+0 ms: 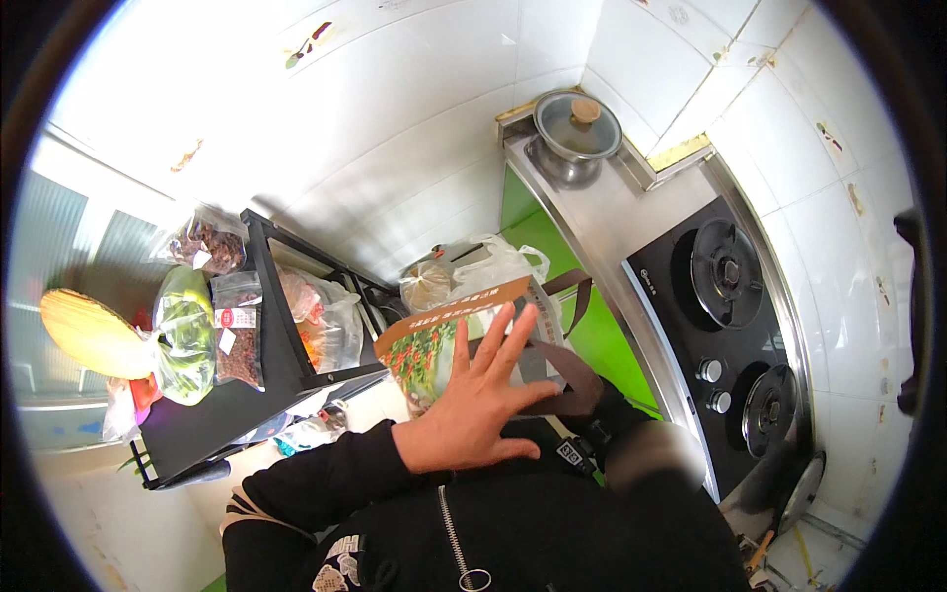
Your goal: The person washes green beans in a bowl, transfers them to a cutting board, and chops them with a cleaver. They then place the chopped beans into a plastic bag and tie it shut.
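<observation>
My left hand (481, 392) is spread flat, back up, over a printed paper bag (422, 355) with a brown rim and dark fabric handles. Its fingers reach across the bag's opening, and whether they touch the bag is unclear. One handle (584, 377) loops beside my right sleeve; another stands out at the bag's far side. My right hand cannot be seen; the dark right sleeve ends near the bag's handle, beside a blurred patch. Behind the bag lie a white plastic bag (488, 266) and a clear bag of light-brown food (427, 285).
At left, a black rack (274, 333) carries bagged green vegetables (183, 337), bagged dried goods (238, 325) and a woven or wooden oval item (92, 333). At right are a black two-burner gas hob (688, 296), a lidded steel pot (577, 133) and green cabinet doors (607, 340).
</observation>
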Available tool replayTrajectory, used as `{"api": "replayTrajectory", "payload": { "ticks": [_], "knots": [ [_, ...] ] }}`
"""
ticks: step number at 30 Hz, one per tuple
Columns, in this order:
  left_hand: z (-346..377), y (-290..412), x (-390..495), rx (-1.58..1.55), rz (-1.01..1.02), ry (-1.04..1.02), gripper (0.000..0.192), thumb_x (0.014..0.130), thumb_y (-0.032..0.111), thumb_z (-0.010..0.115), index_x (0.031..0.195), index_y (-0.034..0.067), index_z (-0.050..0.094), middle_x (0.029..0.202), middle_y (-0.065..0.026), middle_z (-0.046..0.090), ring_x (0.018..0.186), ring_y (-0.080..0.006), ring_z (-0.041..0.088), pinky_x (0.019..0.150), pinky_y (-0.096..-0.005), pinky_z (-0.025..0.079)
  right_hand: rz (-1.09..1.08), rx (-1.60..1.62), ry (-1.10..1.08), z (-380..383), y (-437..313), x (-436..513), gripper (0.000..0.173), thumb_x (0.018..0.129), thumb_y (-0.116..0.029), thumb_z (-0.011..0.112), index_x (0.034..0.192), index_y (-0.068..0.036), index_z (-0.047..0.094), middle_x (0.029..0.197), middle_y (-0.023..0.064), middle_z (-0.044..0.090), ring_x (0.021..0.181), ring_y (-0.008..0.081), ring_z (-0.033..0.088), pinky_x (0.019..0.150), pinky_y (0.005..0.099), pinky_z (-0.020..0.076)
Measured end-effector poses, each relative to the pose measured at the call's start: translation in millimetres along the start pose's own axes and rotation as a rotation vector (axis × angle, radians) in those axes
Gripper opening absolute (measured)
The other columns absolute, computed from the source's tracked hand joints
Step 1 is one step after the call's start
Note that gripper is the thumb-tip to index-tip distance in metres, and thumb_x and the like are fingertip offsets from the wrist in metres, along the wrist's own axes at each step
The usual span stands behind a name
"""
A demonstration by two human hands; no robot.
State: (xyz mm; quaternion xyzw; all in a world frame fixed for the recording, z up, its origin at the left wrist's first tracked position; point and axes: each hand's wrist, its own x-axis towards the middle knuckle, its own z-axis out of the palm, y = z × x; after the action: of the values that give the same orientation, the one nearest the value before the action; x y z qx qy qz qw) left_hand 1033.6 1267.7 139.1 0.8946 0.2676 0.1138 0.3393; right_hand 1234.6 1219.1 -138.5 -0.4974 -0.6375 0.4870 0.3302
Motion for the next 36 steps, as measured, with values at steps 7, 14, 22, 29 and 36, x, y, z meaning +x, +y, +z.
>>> {"api": "replayTrajectory", "payload": {
  "ticks": [7,14,22,29,36],
  "knots": [
    [19.5,-76.2,5.5,-0.198,-0.255,0.116,0.027,0.077,0.017,0.085,0.099,0.007,0.074,0.166,-0.0253,0.005,0.151,-0.0404,0.023,0.118,-0.0546,0.027,0.078,-0.036,0.507,9.5,78.8,78.7,0.048,0.086,-0.008,0.061,0.133,0.001,0.054,0.119,0.0249,0.064,0.112,0.0427,0.06,0.092,0.0476,0.0494],
    [24.2,-119.9,-42.7,-0.914,-0.667,0.643,0.042,0.082,0.003,0.072,0.12,0.005,0.055,0.103,-0.0037,0.061,0.1,-0.015,0.057,0.094,-0.0294,0.043,0.324,-0.313,0.692,-30.9,165.6,48.8,0.049,0.086,-0.01,0.062,0.133,0.003,0.054,0.123,0.0269,0.063,0.117,0.0454,0.059,0.098,0.0483,0.0477],
    [35.2,-140.8,-75.5,-1.31,-0.706,0.783,0.019,0.104,0.022,0.056,0.106,0.004,0.062,0.102,-0.0052,0.064,0.092,-0.017,0.063,0.089,-0.0335,0.048,0.418,-0.41,0.693,-89.5,136.5,-48.9,0.052,0.078,0.002,0.064,0.129,-0.001,0.056,0.114,0.023,0.068,0.109,0.0419,0.064,0.094,0.0466,0.0511],
    [21.9,-144.3,-89.7,-1.024,-0.726,0.788,0.031,0.107,0.022,0.049,0.132,0.005,0.058,0.131,-0.0089,0.061,0.083,-0.0128,0.06,0.089,-0.036,0.05,0.279,0.399,0.784,-135.1,50.1,-50.4,0.041,0.086,-0.001,0.061,0.127,0.002,0.058,0.118,0.0132,0.067,0.106,0.0249,0.065,0.091,0.0375,0.0541],
    [10.8,-145.4,-84.8,-1.012,-0.702,0.783,0.044,0.108,0.017,0.046,0.151,0.007,0.04,0.133,-0.0044,0.059,0.08,-0.0126,0.058,0.083,-0.0356,0.053,-0.016,1.028,0.539,-182.2,-29.0,-38.3,0.044,0.091,-0.007,0.06,0.134,-0.001,0.05,0.124,0.0123,0.063,0.11,0.0241,0.063,0.093,0.0375,0.0538]
  ]
}}
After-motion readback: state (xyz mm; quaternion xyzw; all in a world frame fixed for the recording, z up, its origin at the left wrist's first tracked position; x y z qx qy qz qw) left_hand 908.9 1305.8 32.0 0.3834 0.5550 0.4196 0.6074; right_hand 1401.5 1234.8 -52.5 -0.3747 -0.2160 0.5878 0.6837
